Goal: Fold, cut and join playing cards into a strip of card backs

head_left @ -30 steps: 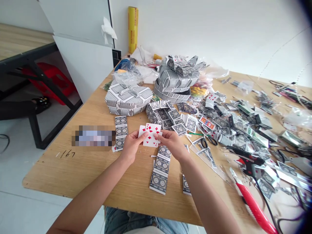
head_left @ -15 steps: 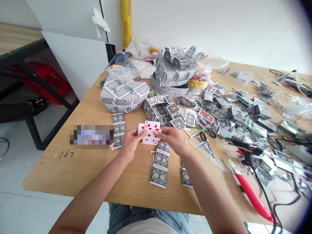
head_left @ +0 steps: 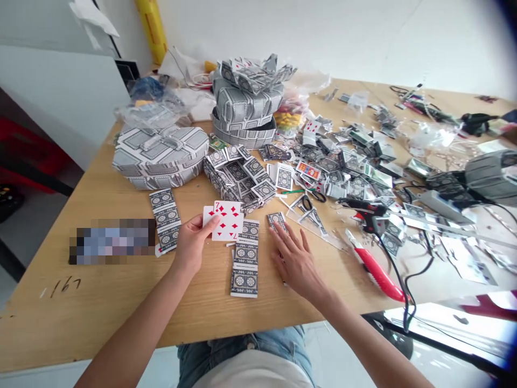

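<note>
My left hand (head_left: 194,241) pinches two overlapping playing cards (head_left: 226,222), the front one a seven of diamonds facing me. To the right, my right hand (head_left: 294,257) lies flat with its fingers spread over a strip of patterned cards (head_left: 277,219), covering most of it. Between the hands a strip of card backs (head_left: 245,261) runs towards the table's front edge, partly behind the held cards. Left of my left hand lies another strip of card backs (head_left: 165,215), a little red and white showing at its lower end.
Behind the hands stand a lidded box made of cards (head_left: 161,156), an open card tray (head_left: 238,175) and stacked card boxes (head_left: 248,102). Folded cards pile up at right, near scissors (head_left: 307,202), a glue gun (head_left: 365,213) and a red-handled cutter (head_left: 379,272). A blurred-out patch (head_left: 113,241) is at left.
My right hand has let go of the seven of diamonds and moved right and down onto the right-hand strip. My left hand keeps the cards. The view has shifted rightward.
</note>
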Motion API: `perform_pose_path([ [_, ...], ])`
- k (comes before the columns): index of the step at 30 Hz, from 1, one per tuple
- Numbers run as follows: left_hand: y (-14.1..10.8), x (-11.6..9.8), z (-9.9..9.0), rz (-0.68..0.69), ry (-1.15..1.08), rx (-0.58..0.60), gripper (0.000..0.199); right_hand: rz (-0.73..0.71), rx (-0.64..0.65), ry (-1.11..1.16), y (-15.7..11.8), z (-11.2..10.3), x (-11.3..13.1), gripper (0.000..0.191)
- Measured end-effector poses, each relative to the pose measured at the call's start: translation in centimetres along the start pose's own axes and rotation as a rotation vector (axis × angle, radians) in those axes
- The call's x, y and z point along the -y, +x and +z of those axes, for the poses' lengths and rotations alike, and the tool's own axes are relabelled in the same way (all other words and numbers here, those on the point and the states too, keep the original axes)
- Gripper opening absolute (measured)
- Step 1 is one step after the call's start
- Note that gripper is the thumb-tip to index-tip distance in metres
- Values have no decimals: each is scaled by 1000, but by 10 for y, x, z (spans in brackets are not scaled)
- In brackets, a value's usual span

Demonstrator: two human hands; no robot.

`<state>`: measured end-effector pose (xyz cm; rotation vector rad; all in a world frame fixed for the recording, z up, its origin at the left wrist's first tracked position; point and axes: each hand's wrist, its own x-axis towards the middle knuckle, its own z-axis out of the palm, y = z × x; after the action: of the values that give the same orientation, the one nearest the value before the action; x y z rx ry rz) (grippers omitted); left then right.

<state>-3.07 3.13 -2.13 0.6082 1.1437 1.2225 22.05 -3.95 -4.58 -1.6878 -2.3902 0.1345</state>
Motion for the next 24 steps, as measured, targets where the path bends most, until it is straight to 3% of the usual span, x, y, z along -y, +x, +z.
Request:
perform_pose_path([
  [5,-4,10,3,2,33,-3,42,13,62,54,1,17,-14,53],
  [13,-19,18,14,-19,101,33,41,-26,58,11,7,8,-69,48],
  [17,-26,21,26,-43,127,97,38,-34,4,28,8,-9,-91,43],
  [21,-34,25,46,-133,129,164,41,89,-161,318,6,-36,-67,37],
  [24,-38,32,64,-195,120,229,42,238,-118,777,5,-43,-37,41],
])
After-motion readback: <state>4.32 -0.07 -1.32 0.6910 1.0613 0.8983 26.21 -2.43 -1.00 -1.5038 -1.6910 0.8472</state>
